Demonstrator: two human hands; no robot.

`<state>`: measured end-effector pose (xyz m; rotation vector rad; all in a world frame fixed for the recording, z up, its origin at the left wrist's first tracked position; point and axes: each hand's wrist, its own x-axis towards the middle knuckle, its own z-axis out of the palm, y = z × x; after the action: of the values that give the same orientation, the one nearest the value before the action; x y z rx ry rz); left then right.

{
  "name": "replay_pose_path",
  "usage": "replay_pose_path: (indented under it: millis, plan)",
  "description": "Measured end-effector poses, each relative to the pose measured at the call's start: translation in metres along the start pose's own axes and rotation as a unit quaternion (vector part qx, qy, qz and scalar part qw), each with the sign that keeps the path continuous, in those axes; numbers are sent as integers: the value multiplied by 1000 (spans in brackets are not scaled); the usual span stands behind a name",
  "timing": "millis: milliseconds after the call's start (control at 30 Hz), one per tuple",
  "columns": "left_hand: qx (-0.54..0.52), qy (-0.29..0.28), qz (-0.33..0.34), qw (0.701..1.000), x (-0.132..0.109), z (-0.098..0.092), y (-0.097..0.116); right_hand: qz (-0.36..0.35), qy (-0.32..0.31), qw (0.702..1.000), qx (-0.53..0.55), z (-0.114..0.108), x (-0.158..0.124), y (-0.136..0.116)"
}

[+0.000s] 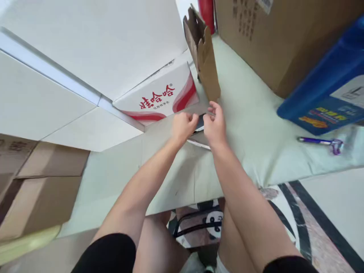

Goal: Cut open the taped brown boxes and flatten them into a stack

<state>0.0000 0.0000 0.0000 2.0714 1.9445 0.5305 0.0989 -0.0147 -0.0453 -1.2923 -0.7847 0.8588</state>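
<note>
My left hand (184,128) is closed in a pinch, thumb pressed against the curled forefinger. Close beside it, my right hand (215,124) also pinches, with its outer fingers bent loosely. Between the two hands shows a small dark, flat piece (201,122); its kind is unclear, and the fingers hide its ends. Just under the hands lies a thin grey-brown item with a white edge (199,143), partly covered by them. Behind the right hand stands a tall, narrow cardboard holder (209,72) with a ragged open top.
A white and red carton (159,96) stands at the back left beside white cabinets (85,45). Brown boxes (51,201) sit at the left. On the right are a large cardboard box (273,41), a blue package (321,87) and a purple pen (315,140) on the pale green cover (250,151).
</note>
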Motion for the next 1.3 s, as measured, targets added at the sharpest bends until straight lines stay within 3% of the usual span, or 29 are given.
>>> replay_pose_path:
  millis: [100, 267, 400, 500, 600, 700, 767, 900, 1067, 1133, 1300]
  plan:
    - [3, -20, -60, 998, -36, -10, -43, -20, -32, 999, -11, 5, -5, 5]
    - [9, -3, -155, 988, -109, -40, -118, -61, -78, 992, -72, 12, -20, 8]
    - [32, 10, -230, 973, -172, -67, -171, -127, -162, 970, -131, 18, -71, 9]
    - [46, 29, -267, 962, -215, -84, -205, -208, -292, 910, -206, 26, -138, 14]
    - [48, 54, -284, 956, -253, -101, -236, -264, -435, 816, -274, 38, -209, 23]
    - [41, 81, -296, 951, -287, -121, -264, -309, -508, 730, -338, 56, -267, 30]
    - [38, 103, -302, 947, -308, -138, -282, -332, -521, 698, -362, 70, -297, 34]
    - [45, 162, -322, 932, -343, -181, -324, -369, -532, 666, -371, 88, -331, 39]
    - [73, 245, -344, 904, -367, -237, -376, -452, -480, 646, -386, 91, -340, 45]
    - [99, 273, -381, 878, -369, -255, -392, -465, -463, 646, -390, 90, -340, 46]
    - [124, 296, -432, 843, -367, -287, -405, -477, -451, 637, -405, 90, -341, 47]
